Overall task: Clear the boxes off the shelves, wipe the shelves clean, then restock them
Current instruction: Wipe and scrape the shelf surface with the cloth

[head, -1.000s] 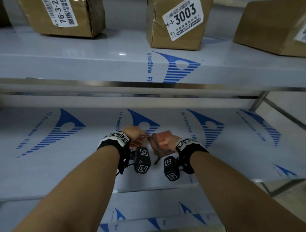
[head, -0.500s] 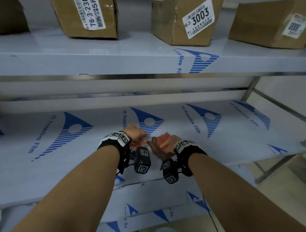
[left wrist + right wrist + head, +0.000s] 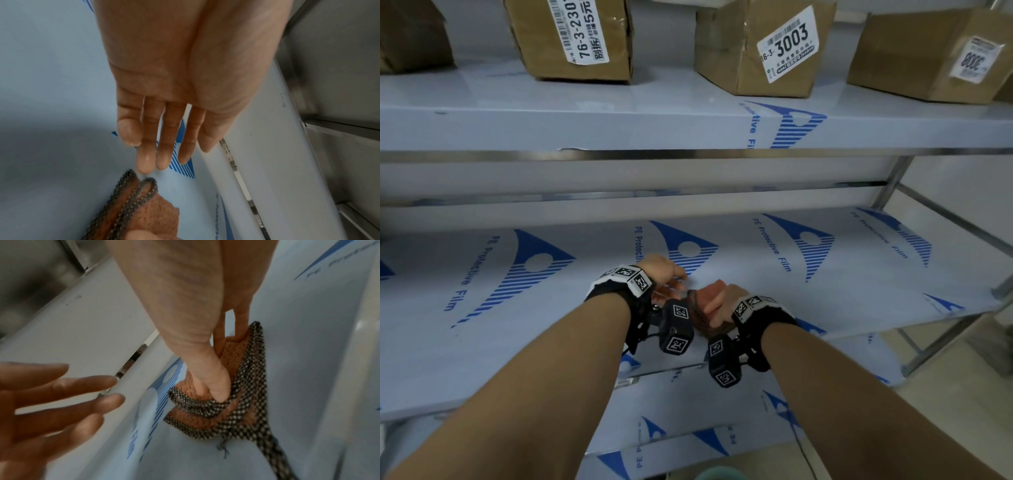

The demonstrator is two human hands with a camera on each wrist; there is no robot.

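Left hand [image 3: 664, 274] splayed, right hand [image 3: 717, 299] clenched

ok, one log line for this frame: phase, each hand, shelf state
phase: wiping | right hand: grips cloth | left hand: open, beside cloth | middle shelf: no boxes | upper shelf: boxes

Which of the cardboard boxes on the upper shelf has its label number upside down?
The rightmost box: its white label reads 3008 inverted. The 3003 box and the 76-3-230 box have labels only tilted or turned sideways.

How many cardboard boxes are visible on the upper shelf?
4. All stand on the upper shelf: one cut off at the far left, one left of centre, one labelled 3003, one at right. More may lie outside the frame.
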